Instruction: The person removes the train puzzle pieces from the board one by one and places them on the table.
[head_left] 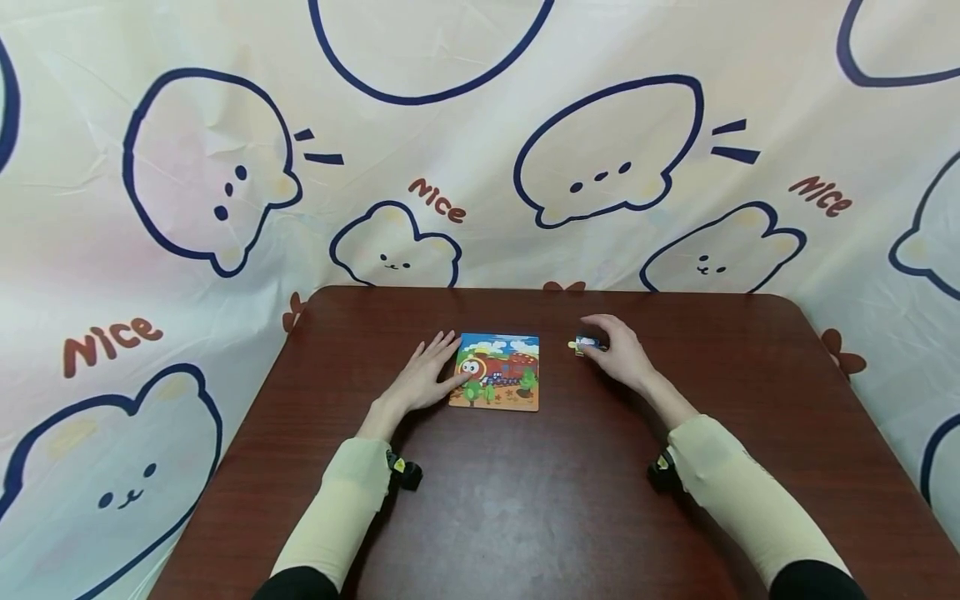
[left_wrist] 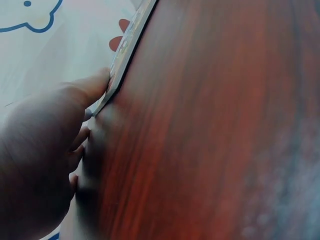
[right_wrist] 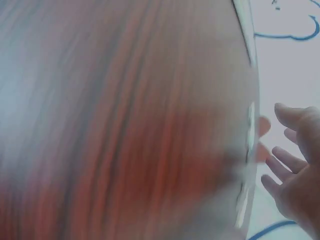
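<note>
A square picture puzzle (head_left: 495,372) with a cartoon train, trees and clouds lies flat on the brown table. My left hand (head_left: 429,373) rests at its left side, fingers stretched out and thumb over the picture. The left wrist view shows that thumb (left_wrist: 92,86) against the puzzle's edge. Right of the puzzle is a small colourful piece (head_left: 581,343), probably a puzzle piece, partly hidden by my right hand (head_left: 619,353). My right thumb and fingers are spread around it. In the right wrist view the fingers (right_wrist: 280,167) are apart, with nothing visible between them.
The dark wooden table (head_left: 517,508) ends at a far edge just beyond the puzzle. Behind it hangs a pale cloth (head_left: 480,150) with cartoon outlines. A small black device (head_left: 408,475) is strapped to my left wrist, another (head_left: 662,473) to my right.
</note>
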